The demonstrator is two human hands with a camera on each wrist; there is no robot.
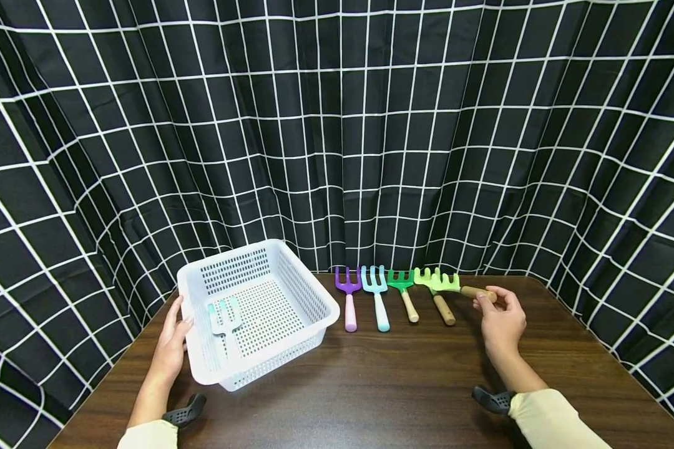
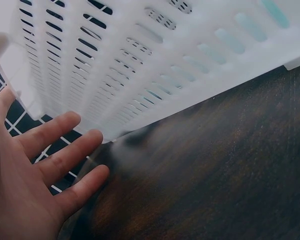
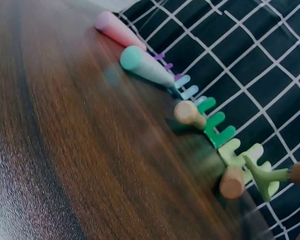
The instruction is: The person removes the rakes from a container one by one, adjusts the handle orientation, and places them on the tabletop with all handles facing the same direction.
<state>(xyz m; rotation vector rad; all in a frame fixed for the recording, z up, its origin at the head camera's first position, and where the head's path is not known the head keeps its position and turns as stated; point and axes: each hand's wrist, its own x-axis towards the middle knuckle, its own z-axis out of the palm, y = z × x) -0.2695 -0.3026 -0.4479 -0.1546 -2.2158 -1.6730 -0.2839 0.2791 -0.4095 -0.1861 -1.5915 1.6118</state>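
My left hand (image 1: 170, 347) holds the left rim of a white perforated plastic basket (image 1: 309, 321), thumb over the edge; its other fingers (image 2: 72, 150) spread, fairly straight, beside the outer wall. A small hand rake with pale teal tines (image 1: 224, 316) lies inside. My right hand (image 1: 502, 318) pinches the wooden handle end of a light green hand rake (image 1: 449, 284). This rake is turned sideways, its head overlapping another light green rake with a wooden handle (image 1: 444, 310). In the right wrist view, the held rake (image 3: 272, 175) shows at the right edge, the hand mostly out of frame.
Left of the light green rakes, a dark green rake with a wooden handle (image 1: 409, 305), a light blue rake (image 1: 380, 312) and a purple rake with a pink handle (image 1: 351, 312) lie in a row on the brown wooden table (image 1: 371, 399). A black, white-gridded curtain (image 1: 337, 125) stands behind.
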